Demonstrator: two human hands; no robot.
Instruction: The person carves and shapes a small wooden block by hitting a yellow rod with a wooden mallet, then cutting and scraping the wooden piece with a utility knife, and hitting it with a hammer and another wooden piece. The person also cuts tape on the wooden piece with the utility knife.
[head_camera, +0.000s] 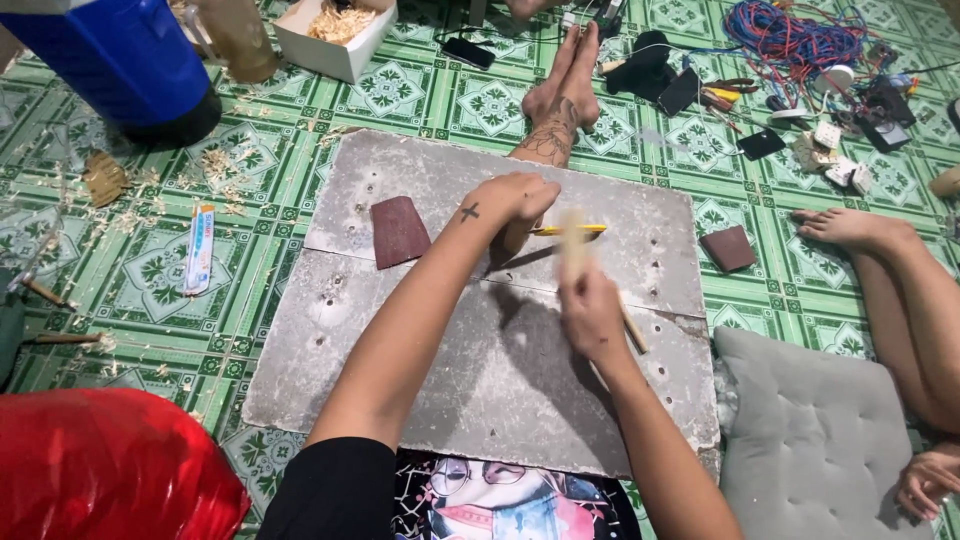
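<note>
My left hand (512, 198) is closed over a yellow pencil-like tool (572, 229) lying on a grey board (500, 400). My right hand (592, 312) grips a pale wooden stick (574, 252) that is motion-blurred above the fist; its lower end pokes out at the right of the hand. A dark red sandpaper piece (399, 231) lies on the board left of my left hand. Another sandpaper piece (728, 248) lies at the board's right edge.
A grey cushion (815, 440) and another person's legs (900, 290) are at the right. A foot (565, 85) rests beyond the board. A blue barrel (120, 60), a box of shavings (335, 30), a tube (199, 248), a red bag (100, 465) and tangled wires (795, 35) lie around.
</note>
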